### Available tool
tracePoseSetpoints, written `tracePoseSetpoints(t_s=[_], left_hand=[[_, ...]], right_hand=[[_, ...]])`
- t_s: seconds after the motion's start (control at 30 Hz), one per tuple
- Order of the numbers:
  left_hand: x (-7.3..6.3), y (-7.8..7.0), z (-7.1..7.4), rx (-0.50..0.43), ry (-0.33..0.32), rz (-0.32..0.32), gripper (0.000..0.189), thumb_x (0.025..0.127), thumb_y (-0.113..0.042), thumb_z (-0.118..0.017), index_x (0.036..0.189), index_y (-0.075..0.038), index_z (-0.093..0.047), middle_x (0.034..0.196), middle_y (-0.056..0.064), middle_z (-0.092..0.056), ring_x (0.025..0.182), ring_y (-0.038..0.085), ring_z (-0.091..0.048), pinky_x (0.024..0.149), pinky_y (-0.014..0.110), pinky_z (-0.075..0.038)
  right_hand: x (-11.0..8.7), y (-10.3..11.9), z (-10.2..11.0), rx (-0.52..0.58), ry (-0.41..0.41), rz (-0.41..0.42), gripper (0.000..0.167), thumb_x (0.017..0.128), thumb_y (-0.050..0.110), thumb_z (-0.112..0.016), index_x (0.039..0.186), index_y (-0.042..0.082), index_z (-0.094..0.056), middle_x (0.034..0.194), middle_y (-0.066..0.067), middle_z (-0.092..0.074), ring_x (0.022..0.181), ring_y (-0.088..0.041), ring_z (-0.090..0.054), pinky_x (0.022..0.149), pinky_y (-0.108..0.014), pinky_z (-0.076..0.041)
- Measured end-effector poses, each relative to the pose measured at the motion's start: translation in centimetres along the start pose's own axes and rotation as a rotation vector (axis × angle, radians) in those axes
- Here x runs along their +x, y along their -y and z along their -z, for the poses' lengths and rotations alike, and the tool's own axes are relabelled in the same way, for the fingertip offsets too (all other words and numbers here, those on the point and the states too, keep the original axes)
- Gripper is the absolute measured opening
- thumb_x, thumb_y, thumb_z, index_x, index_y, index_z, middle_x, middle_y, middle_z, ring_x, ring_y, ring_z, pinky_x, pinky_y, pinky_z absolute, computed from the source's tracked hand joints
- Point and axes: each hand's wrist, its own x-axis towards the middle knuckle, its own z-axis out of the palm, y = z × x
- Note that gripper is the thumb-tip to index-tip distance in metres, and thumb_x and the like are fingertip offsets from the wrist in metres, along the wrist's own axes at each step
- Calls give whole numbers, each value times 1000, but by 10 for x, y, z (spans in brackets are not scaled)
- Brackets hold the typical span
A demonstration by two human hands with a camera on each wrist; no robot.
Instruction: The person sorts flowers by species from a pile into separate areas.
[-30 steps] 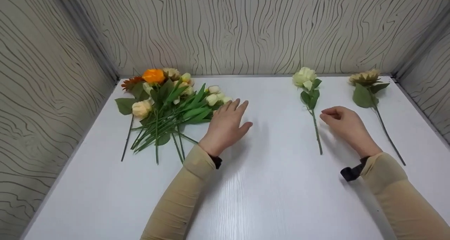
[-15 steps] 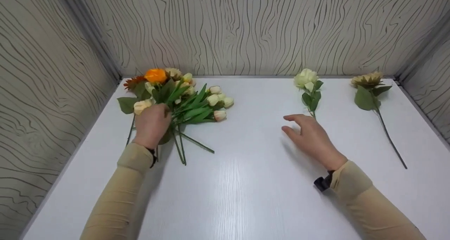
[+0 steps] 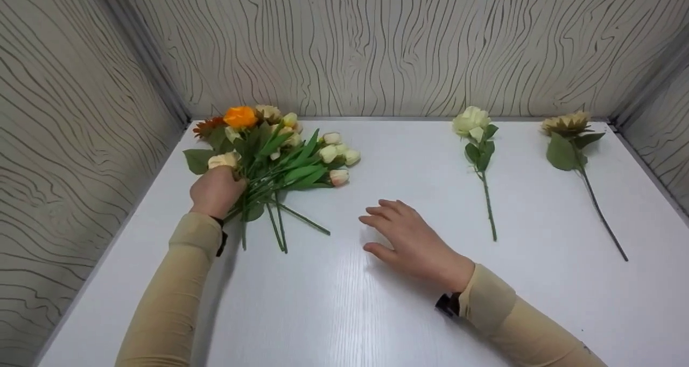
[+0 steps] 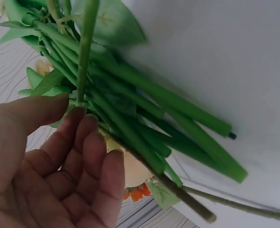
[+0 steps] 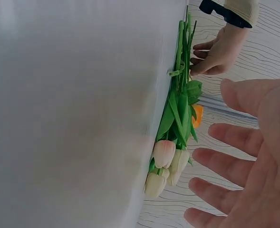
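Note:
My left hand (image 3: 218, 189) is at the left side of a pile of flowers, in front of a peach-coloured rose (image 3: 223, 161). In the left wrist view its thumb and index fingertips pinch a green flower stem (image 4: 86, 52). Other stems (image 4: 130, 121) run past behind the curled fingers. White and pale pink tulips (image 3: 338, 177) with long green leaves lie at the pile's right. An orange flower (image 3: 240, 117) tops its back. My right hand (image 3: 414, 240) hovers over the table at the middle, fingers spread, holding nothing.
A white rose (image 3: 471, 120) on a single stem lies at the back right. Farther right lies a beige flower (image 3: 566, 125) with a long dark stem. Wood-grain patterned walls (image 3: 377, 44) bound the white table (image 3: 323, 313) at back and sides.
The left hand has moved left from beside the tulips to the stems and now pinches one. The right hand has moved left and nearer from beside the white rose, its fingers spreading.

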Motion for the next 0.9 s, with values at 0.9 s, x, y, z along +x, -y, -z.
tracePoseSetpoints(t_s=[0.9], left_hand=[[-12,-28,26,-532,79,-21,31,104,-31,-62,101,0,-65,86,11,-59,75,25,-62,74,39,-58]], right_hand=[[-4,-21,23,133,-84,-142,37,101,32,-68,131,10,-69,140,-8,-60,141,-31,-43,114,-53,-36]])
